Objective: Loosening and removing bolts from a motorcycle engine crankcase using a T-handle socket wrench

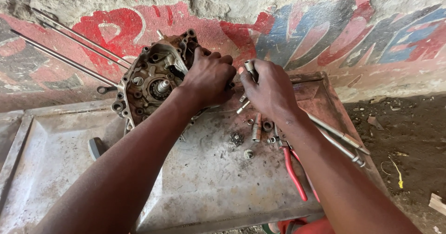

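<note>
My left hand (209, 78) grips the right edge of a greasy metal engine case (151, 78), which stands upright on a worn metal tray (60, 155). A shaft and several bolt holes show on the case's face. My right hand (267, 92) is closed around a small metal socket tool (251, 68), whose tip pokes up above my fingers, right beside the left hand.
Loose bolts, nuts and a small gear (237, 138) lie on the tray below my hands. Red-handled pliers (292, 169) and two long metal bars (341, 138) lie at the right. Long rods (69, 48) lean against the painted wall. Dirt ground lies to the right.
</note>
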